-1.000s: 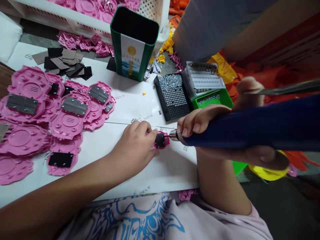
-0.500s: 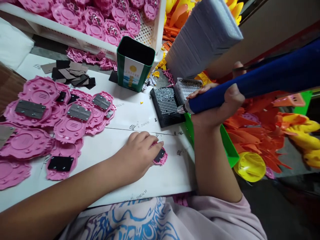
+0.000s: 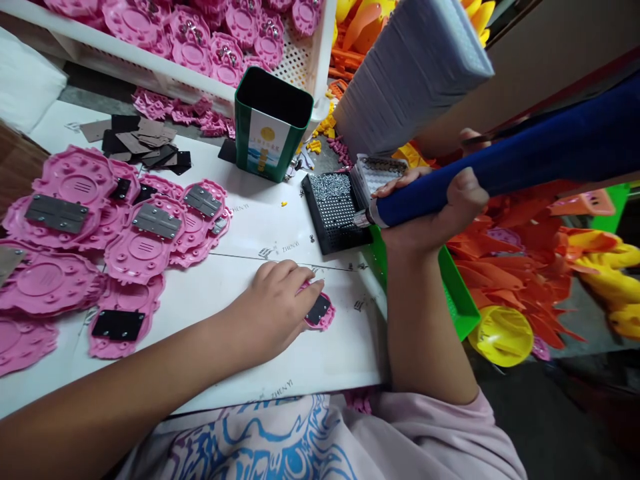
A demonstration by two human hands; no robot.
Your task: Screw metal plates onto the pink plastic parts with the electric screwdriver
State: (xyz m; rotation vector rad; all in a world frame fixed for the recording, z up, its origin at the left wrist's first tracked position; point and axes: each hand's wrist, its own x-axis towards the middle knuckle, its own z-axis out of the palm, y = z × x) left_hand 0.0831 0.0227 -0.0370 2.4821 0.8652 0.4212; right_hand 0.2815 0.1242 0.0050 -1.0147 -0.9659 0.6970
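My left hand [image 3: 283, 300] is closed over a pink plastic part [image 3: 326, 319] on the white table, covering most of it. A black plate [image 3: 319, 308] lies on that part. My right hand [image 3: 435, 207] grips a blue electric screwdriver [image 3: 480, 183], held slanting down to the left. Its metal tip is at the black screw tray [image 3: 327, 220], whose grid holds rows of small screws, with a heap of them at the far end. Whether a screw sits on the tip cannot be made out.
Pink parts with plates [image 3: 143, 243] lie overlapped at left, below loose dark plates [image 3: 143, 143]. A green tin [image 3: 270, 133] stands before a white crate [image 3: 323, 60] of pink parts. Right are a green bin [image 3: 463, 310], orange pieces [image 3: 510, 280] and a yellow cup [image 3: 501, 337].
The view has shifted slightly. Both hands keep nearly the same places, with the screwdriver tip still at the screw tray.
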